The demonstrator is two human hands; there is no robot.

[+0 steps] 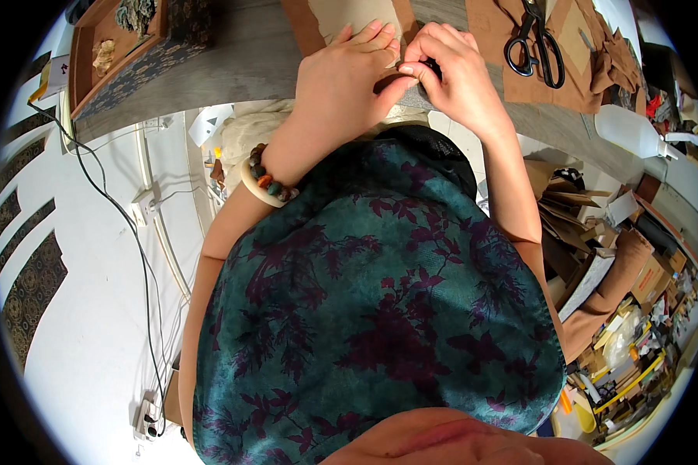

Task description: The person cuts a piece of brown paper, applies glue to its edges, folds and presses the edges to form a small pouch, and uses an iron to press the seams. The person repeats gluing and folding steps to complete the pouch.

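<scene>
Brown material (302, 23) lies on the grey table (264, 66), at the top of the view and in front of the person. A pale sheet (337, 14) lies on it, and brown shows on both sides. The left hand (341, 81) rests flat on these pieces, palm down. Its fingers are long and straight, a little apart, with the tips on the pale sheet. Its thumb sticks out toward the right hand (451, 68).

The right hand is just beside it, with bent fingers. Its thumb and first finger come close together near the brown edge. I cannot tell if they grip anything, because the spot is too small and partly hidden.

A bead bracelet (267, 183) and a pale bangle (257, 187) go around the left arm. To the right, black scissors (532, 20) lie on another brown piece (523, 89). Bunched brown scraps (617, 68) are near them. A white bottle (627, 139) lies near the table's right side. On the far left sits a wooden tray (85, 97) with a grey, bumpy lump (136, 15) and a small tan lump (104, 56) inside.
</scene>
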